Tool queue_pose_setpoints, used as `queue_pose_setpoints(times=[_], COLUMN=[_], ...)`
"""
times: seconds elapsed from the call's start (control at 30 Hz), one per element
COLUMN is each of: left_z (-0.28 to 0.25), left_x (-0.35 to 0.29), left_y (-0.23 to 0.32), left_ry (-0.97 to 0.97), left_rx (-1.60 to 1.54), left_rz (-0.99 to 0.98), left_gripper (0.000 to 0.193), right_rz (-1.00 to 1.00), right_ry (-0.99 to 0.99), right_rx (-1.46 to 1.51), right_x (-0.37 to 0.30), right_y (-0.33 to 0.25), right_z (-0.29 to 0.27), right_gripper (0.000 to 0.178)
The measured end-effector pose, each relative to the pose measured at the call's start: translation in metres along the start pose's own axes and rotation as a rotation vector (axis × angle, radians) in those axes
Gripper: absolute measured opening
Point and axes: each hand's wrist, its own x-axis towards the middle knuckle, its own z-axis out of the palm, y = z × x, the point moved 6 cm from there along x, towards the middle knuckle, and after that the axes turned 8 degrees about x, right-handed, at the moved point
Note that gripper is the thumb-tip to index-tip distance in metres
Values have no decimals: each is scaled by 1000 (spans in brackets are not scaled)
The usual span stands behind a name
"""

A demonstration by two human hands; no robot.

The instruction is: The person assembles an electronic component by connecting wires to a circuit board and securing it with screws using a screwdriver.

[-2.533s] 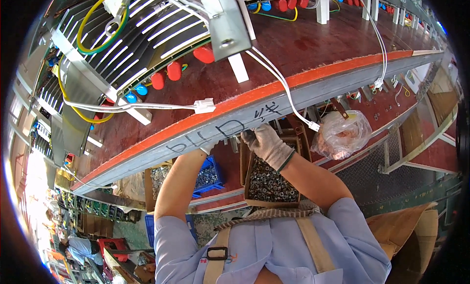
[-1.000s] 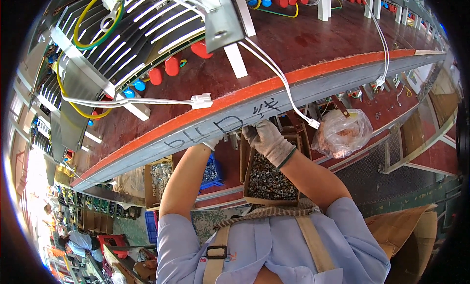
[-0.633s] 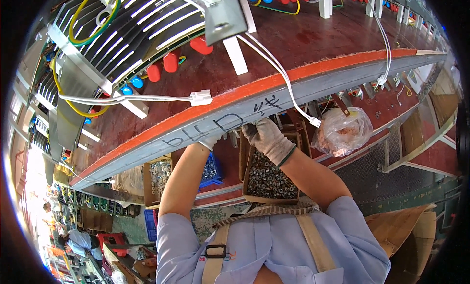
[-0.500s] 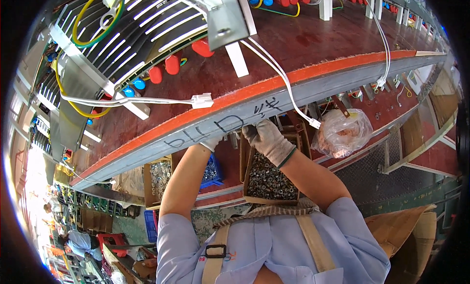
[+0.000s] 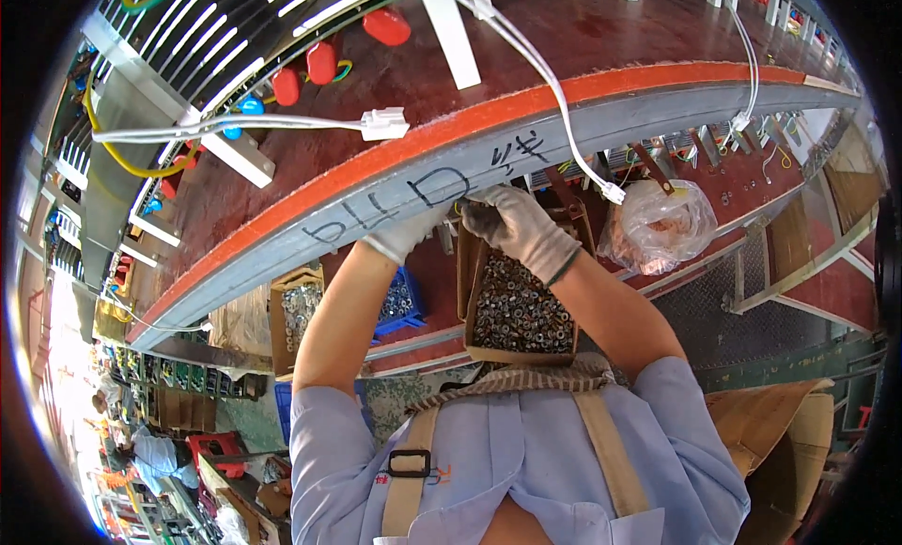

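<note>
Both hands wear pale work gloves with darkened fingertips and meet just below the grey front edge of the shelf [image 5: 366,213]. My left hand [image 5: 413,235] reaches in at the edge; its fingers are mostly hidden there. My right hand [image 5: 522,229] is closed, thumb and fingers curled together close to the left fingertips. Whatever it pinches is too small to make out. Below the right hand stands a cardboard box [image 5: 522,359] filled with metal nuts [image 5: 517,310]. A blue bin [image 5: 411,317] of small metal parts sits beside my left forearm.
White cables with a white connector [image 5: 383,124] and another white plug [image 5: 613,193] hang over the shelf edge. A clear plastic bag [image 5: 691,216] of copper-coloured parts lies to the right. Another cardboard box [image 5: 279,334] of washers stands left. Red-capped parts [image 5: 321,63] line the shelf.
The view has shifted, so the shelf sits higher in the picture. More of my left glove shows, and my right hand has turned, its curled fingers showing more.
</note>
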Motion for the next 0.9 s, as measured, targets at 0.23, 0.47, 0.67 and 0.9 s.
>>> queue_pose_setpoints(times=[0.23, 0.47, 0.67, 0.9], left_z=[-15, -9, 25, -22], left_x=[-39, -13, -18, -19], left_y=[-16, 6, 1, -2], left_ry=[-120, -143, -200, -160], left_rx=[190, 327, 296, 382], left_rz=[-40, 14, 61, -75], left_gripper=[22, 29, 25, 26], right_rz=[869, 552, 542, 800], right_ry=[-253, -896, -780, -290], right_rx=[-120, -1352, -1131, 82], right_x=[-40, -51, -54, -66], right_y=[-21, -8, -21, -20], right_z=[-17, 5, -4, -24], right_gripper=[27, 27, 27, 26])
